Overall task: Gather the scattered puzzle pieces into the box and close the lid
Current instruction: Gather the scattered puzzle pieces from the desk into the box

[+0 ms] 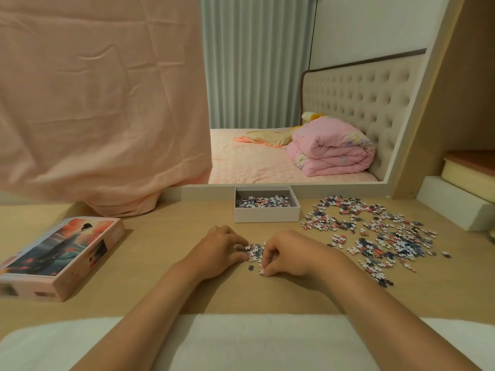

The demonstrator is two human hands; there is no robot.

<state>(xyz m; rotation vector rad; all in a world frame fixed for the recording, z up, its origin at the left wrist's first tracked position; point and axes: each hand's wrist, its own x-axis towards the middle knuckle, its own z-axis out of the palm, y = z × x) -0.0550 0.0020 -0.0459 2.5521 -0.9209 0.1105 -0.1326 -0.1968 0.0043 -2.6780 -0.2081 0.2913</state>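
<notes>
1. Head view: left hand (219,250) and right hand (286,253), each grip narrow, fingers curled round a small pile (254,251) of puzzle pieces on the table (171,228).
2. Open box (266,215), partly filled, beyond the hands; scattered pieces (375,231) to its right.
3. At left, the lid (61,253), picture up; lettering unreadable.

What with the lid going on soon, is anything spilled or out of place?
Yes. Many puzzle pieces lie scattered loose on the desk, right of the open box. A small pile sits between the left hand and right hand, one dark piece stray beside it. The lid lies apart at the left.
</notes>
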